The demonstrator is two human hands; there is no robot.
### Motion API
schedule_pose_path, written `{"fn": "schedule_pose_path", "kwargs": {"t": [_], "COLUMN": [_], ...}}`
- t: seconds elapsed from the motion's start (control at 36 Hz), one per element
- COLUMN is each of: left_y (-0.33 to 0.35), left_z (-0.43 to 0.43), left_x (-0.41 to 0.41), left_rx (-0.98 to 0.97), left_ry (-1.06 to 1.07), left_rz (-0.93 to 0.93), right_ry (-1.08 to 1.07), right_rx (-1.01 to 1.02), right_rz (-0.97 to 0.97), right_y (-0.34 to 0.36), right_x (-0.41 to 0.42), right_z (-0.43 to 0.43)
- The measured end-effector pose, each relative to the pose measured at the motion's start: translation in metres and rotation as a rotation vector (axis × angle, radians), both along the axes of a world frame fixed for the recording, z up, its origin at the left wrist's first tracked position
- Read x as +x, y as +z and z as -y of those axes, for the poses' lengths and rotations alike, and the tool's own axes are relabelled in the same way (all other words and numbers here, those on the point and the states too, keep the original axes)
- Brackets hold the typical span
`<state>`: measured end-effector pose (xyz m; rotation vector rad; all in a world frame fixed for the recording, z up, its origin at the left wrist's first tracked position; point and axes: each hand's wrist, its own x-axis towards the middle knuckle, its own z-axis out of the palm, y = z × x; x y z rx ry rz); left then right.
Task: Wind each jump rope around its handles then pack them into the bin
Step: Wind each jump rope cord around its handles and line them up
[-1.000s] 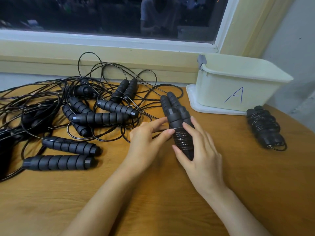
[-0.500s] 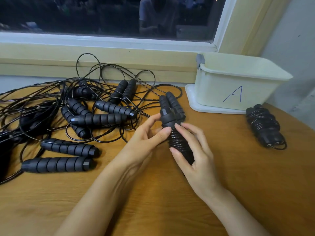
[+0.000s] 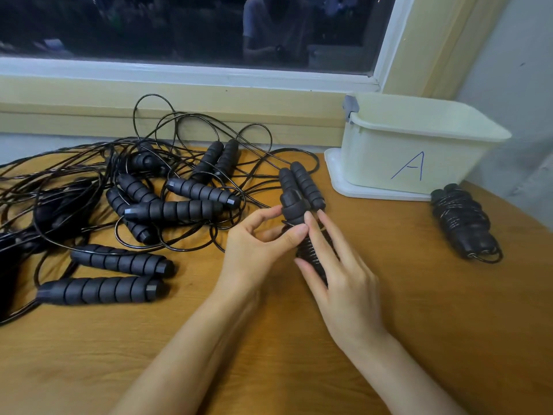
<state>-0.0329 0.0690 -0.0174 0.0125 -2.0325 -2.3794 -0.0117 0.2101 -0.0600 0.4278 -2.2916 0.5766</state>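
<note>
1. Right hand (image 3: pixel 338 274) is clamped on the half-wound jump rope (image 3: pixel 294 205). Its fingers lie along the black coil of cord and the thumb comes up from the near side beneath it.
2. Left hand (image 3: pixel 257 244) has curled fingers too. Its thumb and forefinger tip pinch the same rope just where the coil ends and the bare foam handles begin.
3. That rope's two handles lie side by side, pointing away toward the window, with the wound end nearest the person. Whether it rests on the worktop (image 3: pixel 419 324) or is lifted just off it cannot be told.
4. Just left of the hands lies the tangle of loose ropes (image 3: pixel 179 190), with cords looping over several ribbed handles. Two more handles (image 3: pixel 119 260) lie nearly parallel at the near left.
5. Behind and right of the hands stands the cream bin (image 3: pixel 419 157), marked with a blue "A" and set on a flat white lid (image 3: pixel 338 181).
6. One fully wound rope (image 3: pixel 462 223) lies on the worktop just beside the bin's right front corner, outside it.
</note>
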Motion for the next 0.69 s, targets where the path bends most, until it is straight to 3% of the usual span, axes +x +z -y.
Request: {"fn": "schedule_pose_path", "kwargs": {"t": [0.31, 0.69], "left_y": [0.003, 0.009], "left_z": [0.007, 0.014], "left_x": [-0.001, -0.005], "left_rx": [-0.183, -0.034], "left_ry": [-0.047, -0.009], "left_rz": [-0.113, -0.085], "right_ry": [0.157, 0.489], "right_rx": [-0.199, -0.709], "right_rz": [0.043, 0.337], "right_y": [0.002, 0.002], "right_x": [-0.005, -0.006], "right_z": [-0.010, -0.014]}}
